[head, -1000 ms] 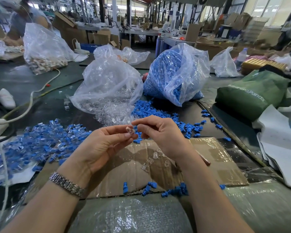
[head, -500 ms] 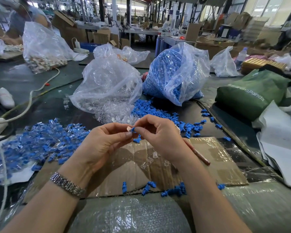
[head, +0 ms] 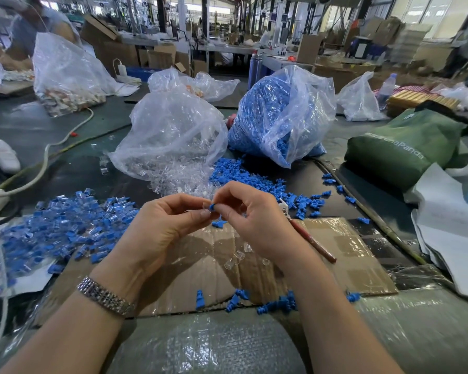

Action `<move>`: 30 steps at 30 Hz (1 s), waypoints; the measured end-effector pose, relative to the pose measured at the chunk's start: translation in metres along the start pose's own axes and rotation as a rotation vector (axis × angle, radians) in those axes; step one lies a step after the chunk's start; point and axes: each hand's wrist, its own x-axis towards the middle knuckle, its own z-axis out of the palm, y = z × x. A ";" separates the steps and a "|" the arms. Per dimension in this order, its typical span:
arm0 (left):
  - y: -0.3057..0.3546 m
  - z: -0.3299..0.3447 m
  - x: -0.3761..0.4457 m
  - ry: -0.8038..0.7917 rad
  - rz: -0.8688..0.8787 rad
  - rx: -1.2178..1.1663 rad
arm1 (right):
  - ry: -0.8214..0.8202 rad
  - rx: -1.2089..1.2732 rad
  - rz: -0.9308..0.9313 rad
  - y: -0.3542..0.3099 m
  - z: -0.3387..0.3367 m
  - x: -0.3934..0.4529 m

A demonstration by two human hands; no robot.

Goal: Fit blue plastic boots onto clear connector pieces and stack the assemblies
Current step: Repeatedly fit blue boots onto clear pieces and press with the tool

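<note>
1. Left hand point(head: 157, 228): above the cardboard sheet point(head: 343, 255), thumb and forefinger pinching a clear connector point(head: 205, 209).
2. Right hand point(head: 254, 220): above the same sheet, fingertips pinching a blue boot point(head: 212, 207) that touches the connector's end; a red-handled tool point(head: 312, 245) sticks out from under this hand.
3. Step in hand, as judged: boot being pushed onto connector; how far it is seated cannot be told. Next move calls for a straight push until it sits, then setting the piece on the stack.
4. Finished pile point(head: 57, 228): left of the sheet, blue-and-clear pieces heaped.
5. Loose clear connectors point(head: 234, 259): on the sheet, beneath the hands.
6. Loose blue boots point(head: 270, 306): along the sheet's near edge; more beyond its far edge.
7. Clear-parts bag point(head: 170, 136) and blue-parts bag point(head: 281, 114): beyond the sheet, side by side.
8. Green bag point(head: 400, 147): right of the sheet, clear of the work.
9. White cable point(head: 46, 160): left of the sheet, past the pile. Nothing blocks the path to the pile.
</note>
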 end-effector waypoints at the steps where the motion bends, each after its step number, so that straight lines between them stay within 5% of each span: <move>1: 0.000 0.000 0.000 0.000 -0.002 -0.007 | -0.010 0.022 0.023 0.000 -0.002 0.000; 4: 0.000 0.000 0.000 0.028 -0.020 -0.054 | 0.092 -0.022 0.155 0.004 -0.014 0.001; 6: -0.001 0.001 0.000 0.046 -0.033 -0.078 | 0.192 -0.314 0.354 0.013 -0.026 0.001; 9: 0.000 0.000 0.001 0.050 -0.048 -0.105 | 0.093 -0.621 0.769 0.025 -0.039 -0.005; 11: 0.000 0.001 0.002 0.055 -0.060 -0.125 | -0.027 -0.671 0.874 0.030 -0.043 -0.009; 19: 0.000 0.000 0.003 0.082 -0.045 -0.163 | -0.123 -0.800 0.828 0.024 -0.038 -0.011; 30: 0.004 -0.003 0.004 0.115 -0.032 -0.188 | -0.014 -0.437 0.715 0.009 -0.055 -0.004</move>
